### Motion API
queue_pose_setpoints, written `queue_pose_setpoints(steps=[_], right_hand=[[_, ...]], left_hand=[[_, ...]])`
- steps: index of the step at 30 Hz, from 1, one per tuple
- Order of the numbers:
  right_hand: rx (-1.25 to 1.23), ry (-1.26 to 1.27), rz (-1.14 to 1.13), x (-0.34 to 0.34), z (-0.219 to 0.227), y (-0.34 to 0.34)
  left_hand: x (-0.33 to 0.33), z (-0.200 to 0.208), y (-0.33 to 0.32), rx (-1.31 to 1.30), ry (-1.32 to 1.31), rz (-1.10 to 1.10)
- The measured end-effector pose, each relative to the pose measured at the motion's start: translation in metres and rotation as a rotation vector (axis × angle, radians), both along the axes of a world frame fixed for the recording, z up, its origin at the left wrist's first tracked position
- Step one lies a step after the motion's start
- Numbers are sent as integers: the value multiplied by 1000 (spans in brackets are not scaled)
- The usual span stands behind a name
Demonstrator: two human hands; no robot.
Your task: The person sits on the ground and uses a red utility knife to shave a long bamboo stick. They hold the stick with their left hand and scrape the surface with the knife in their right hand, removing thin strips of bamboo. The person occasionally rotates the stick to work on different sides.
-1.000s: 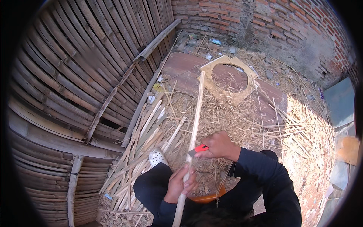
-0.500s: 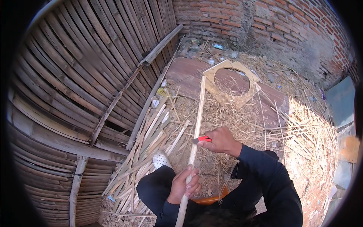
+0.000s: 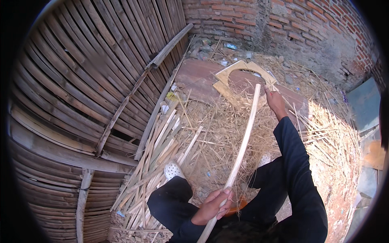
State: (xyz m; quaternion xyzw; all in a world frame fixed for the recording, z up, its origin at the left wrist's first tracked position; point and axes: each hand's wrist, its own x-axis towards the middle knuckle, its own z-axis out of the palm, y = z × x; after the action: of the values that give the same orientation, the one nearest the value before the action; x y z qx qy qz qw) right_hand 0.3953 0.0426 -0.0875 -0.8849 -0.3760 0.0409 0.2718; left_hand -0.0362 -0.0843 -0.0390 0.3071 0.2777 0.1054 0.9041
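My left hand [image 3: 214, 205] is closed around the lower part of a long, pale, slightly curved strip of wood or bamboo [image 3: 245, 141], with the thumb on top and the fingers wrapped about it. The strip slants up and away from me, between my knees. Its near end runs past my grip to the lower edge of the view; its far end stands near my right hand.

Handling: I judge the strip light, stiff and a little springy along its length. The surface appears dry, so slipping is unlikely; raw edges may splinter. Recommended hold: the lower third for steady control, the middle for balance.

My right hand [image 3: 274, 101] is at the end of my reaching arm, fingers pointing away from me and partly bent. A small dark shape shows at the fingertips; I cannot tell what it is, whether the hand is grasping it, or whether the hand touches the strip.

Beyond the strip's far end, a pale flat board with a large round opening [image 3: 222, 77] lies on a reddish-brown panel [image 3: 194, 77]. Straw-coloured shavings [image 3: 227, 121] cover the ground beneath the strip. Loose split strips [image 3: 154, 162] are heaped to my left, beside a white perforated shoe [image 3: 173, 171].
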Motion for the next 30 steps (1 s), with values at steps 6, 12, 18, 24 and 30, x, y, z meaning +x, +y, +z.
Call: queue_pose_setpoints(steps=[6, 12, 18, 24, 30], right_hand=[[3, -10, 651, -135, 24, -32], [82, -278, 1073, -197, 30, -69], [31, -249, 615, -152, 22, -23], [41, -157, 969, -211, 27, -70], [133, -258, 1003, -208, 11, -56]], left_hand=[[-16, -6, 25, 51, 73, 288], [-11, 2, 26, 80, 39, 273], [-7, 1, 23, 38, 5, 243], [-8, 0, 28, 55, 11, 287], [-12, -5, 27, 76, 71, 303]])
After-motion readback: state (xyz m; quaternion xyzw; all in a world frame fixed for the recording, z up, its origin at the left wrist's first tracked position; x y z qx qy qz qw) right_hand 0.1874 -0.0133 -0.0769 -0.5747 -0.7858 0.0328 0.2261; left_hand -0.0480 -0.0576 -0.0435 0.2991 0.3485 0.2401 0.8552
